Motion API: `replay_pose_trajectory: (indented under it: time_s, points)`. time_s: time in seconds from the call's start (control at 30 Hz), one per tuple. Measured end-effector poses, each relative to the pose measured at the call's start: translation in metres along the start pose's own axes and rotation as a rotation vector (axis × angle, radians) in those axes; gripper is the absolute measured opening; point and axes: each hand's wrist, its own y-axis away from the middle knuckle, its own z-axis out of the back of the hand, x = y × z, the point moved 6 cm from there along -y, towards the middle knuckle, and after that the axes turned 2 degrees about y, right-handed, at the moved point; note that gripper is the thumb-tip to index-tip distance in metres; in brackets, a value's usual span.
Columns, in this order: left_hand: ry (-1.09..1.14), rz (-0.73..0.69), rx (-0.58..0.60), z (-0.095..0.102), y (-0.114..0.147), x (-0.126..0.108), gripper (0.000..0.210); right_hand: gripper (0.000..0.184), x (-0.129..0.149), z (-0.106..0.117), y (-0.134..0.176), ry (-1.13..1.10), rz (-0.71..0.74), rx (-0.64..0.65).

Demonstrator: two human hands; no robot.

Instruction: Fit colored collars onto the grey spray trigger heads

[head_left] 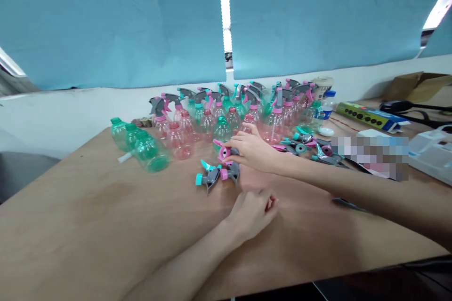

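Note:
My right hand point(252, 148) reaches across the table and pinches a pink-and-grey spray head point(224, 152), its pink collar facing me. Just below it lie two loose spray heads, one with a turquoise collar point(199, 179) and one with a pink collar point(224, 175). Nearer to me, my left hand point(252, 214) rests on the wooden table point(106, 235) with its fingers curled in; I see nothing in them. Beyond my right hand stand pink and green clear bottles, among them an open green bottle point(222, 128) and an open pink bottle point(179, 143).
Several bottles with spray heads fitted point(277, 120) crowd the back. Tilted green bottles point(151, 153) are at the left. A pile of loose spray heads point(318, 148) lies right of my hand, near a blue-capped water bottle point(328, 104), a green box point(367, 115) and a clear plastic case point(432, 150).

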Motion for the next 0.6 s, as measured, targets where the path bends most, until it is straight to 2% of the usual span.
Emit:
replay_pose_trajectory:
  time_s: [0.13, 0.27, 0.4, 0.5, 0.6]
  points:
    - [-0.009, -0.010, 0.005, 0.000, 0.000, 0.000, 0.008, 0.043, 0.017, -0.001, -0.004, -0.027, 0.066, 0.046]
    - [-0.016, -0.015, -0.008, -0.002, 0.000, 0.002, 0.009, 0.040, 0.008, 0.015, 0.013, -0.011, 0.066, 0.047]
    - [-0.003, -0.033, -0.019, -0.002, 0.000, 0.003, 0.008, 0.032, -0.037, 0.023, 0.041, 0.052, -0.015, 0.097]
    - [0.002, -0.038, -0.027, -0.001, -0.001, 0.003, 0.009, 0.029, -0.080, 0.018, 0.069, 0.140, -0.109, 0.195]
    - [0.006, -0.037, -0.035, 0.000, -0.002, 0.003, 0.010, 0.027, -0.118, 0.011, 0.100, 0.220, -0.241, 0.221]
